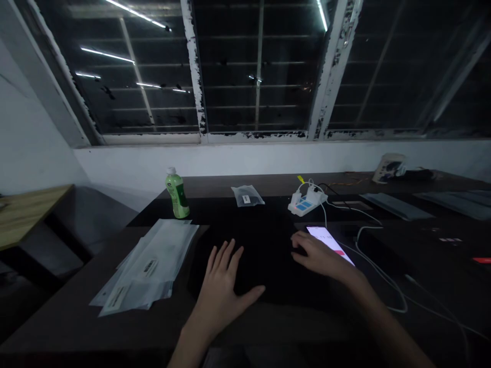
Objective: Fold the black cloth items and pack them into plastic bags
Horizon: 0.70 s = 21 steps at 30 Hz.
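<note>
Over the dark table mat (264, 235), my left hand (224, 289) is spread with its thumb out to the right, holding nothing. A stack of clear plastic bags (153, 260) with barcode labels lies to its left. My right hand (316, 254) is beside a lit phone (330, 243) and covers part of its screen. Its fingers are bent and the thumb is apart from them, with nothing seen between. Beyond the hands, near the back, rests a small clear bag (248, 196) with a white label.
A green bottle (177, 194) stands upright behind the bag stack. Plugs and white cables (383, 273) run from a power strip (305, 203) across the right side. More flat plastic bags (399, 206) lie at the right, and a box-like object (389, 167) stands against the wall.
</note>
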Each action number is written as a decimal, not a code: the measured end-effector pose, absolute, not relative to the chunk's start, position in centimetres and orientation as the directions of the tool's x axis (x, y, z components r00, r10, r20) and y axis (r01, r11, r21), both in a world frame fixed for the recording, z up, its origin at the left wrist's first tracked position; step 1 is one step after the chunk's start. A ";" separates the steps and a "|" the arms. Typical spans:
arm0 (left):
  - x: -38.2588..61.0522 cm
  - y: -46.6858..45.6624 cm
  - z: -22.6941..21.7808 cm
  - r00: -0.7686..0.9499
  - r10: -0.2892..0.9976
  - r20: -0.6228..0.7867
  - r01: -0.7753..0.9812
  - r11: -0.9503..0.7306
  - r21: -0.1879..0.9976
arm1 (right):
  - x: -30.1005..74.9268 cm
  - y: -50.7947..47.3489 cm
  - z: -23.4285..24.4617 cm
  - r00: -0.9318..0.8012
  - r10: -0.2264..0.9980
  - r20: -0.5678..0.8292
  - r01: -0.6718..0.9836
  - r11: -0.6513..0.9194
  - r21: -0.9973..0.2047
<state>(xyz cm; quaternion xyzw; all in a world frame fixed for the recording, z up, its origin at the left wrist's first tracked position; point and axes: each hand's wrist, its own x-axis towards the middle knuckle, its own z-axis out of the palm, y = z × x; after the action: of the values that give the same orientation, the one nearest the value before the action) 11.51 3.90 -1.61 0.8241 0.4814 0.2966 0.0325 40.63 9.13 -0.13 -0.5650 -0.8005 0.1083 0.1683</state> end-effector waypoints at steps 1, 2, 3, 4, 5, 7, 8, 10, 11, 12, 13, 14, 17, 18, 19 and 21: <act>12.5 3.0 -1.2 0.332 0.828 0.452 0.743 -0.525 0.416 | 40.3 9.3 1.1 -0.314 0.944 0.099 0.851 0.326 -0.412; 13.5 2.0 -0.9 0.307 0.847 0.433 0.694 -0.511 0.508 | 39.7 9.3 2.4 -0.332 0.941 0.067 0.821 0.323 -0.470; 14.6 1.1 -0.7 0.289 0.868 0.405 0.622 -0.492 0.610 | 38.9 9.3 3.5 -0.348 0.936 0.056 0.777 0.321 -0.541; 15.7 0.2 -0.6 0.296 0.881 0.369 0.524 -0.473 0.708 | 38.0 9.1 4.4 -0.353 0.934 0.050 0.722 0.306 -0.621; 16.6 -0.5 -0.7 0.280 0.894 0.350 0.415 -0.442 0.795 | 37.0 8.9 5.2 -0.349 0.937 0.025 0.661 0.265 -0.702; 17.7 -1.0 -0.8 0.231 0.916 0.327 0.221 -0.377 0.900 | 34.9 8.4 6.0 -0.340 0.939 -0.057 0.510 0.133 -0.849; 17.9 -0.7 -0.9 0.178 0.929 0.323 0.167 -0.352 0.921 | 33.9 8.2 6.1 -0.351 0.931 -0.095 0.420 0.066 -0.905; 17.2 0.7 -1.0 0.076 0.943 0.324 0.150 -0.332 0.931 | 32.2 7.9 5.9 -0.388 0.914 -0.114 0.238 -0.020 -0.971; 16.4 1.6 -1.1 0.038 0.945 0.324 0.171 -0.325 0.930 | 31.7 7.9 5.6 -0.399 0.912 -0.096 0.166 -0.031 -0.986; 15.3 2.7 -1.3 0.025 0.946 0.322 0.195 -0.321 0.927 | 31.2 7.8 5.2 -0.395 0.916 -0.070 0.120 -0.023 -0.992; 14.2 3.6 -1.5 0.027 0.949 0.313 0.215 -0.312 0.926 | 31.0 7.8 4.7 -0.373 0.927 -0.038 0.105 0.002 -0.994; 13.0 4.4 -1.7 0.033 0.953 0.302 0.238 -0.301 0.924 | 30.9 7.7 4.1 -0.338 0.941 -0.003 0.125 0.042 -0.991; 10.2 5.6 -2.5 -0.048 0.951 0.307 0.412 -0.261 0.873 | 31.0 7.1 2.1 -0.177 0.979 0.098 0.417 0.165 -0.894; 9.7 5.5 -2.7 -0.096 0.937 0.337 0.491 -0.250 0.834 | 31.0 6.7 1.4 -0.130 0.984 0.120 0.543 0.172 -0.822; 9.4 5.3 -2.8 -0.130 0.914 0.383 0.569 -0.247 0.784 | 30.9 6.4 0.7 -0.099 0.987 0.127 0.646 0.161 -0.746; 9.5 4.5 -2.8 -0.109 0.861 0.497 0.697 -0.290 0.656 | 30.3 5.6 -0.6 -0.081 0.992 0.099 0.761 0.125 -0.636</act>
<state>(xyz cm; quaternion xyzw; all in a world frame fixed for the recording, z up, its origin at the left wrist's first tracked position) 9.45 4.54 -2.82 0.6612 0.5889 0.4560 0.0900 30.31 5.62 -0.64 -0.6243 -0.7020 0.2183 0.2643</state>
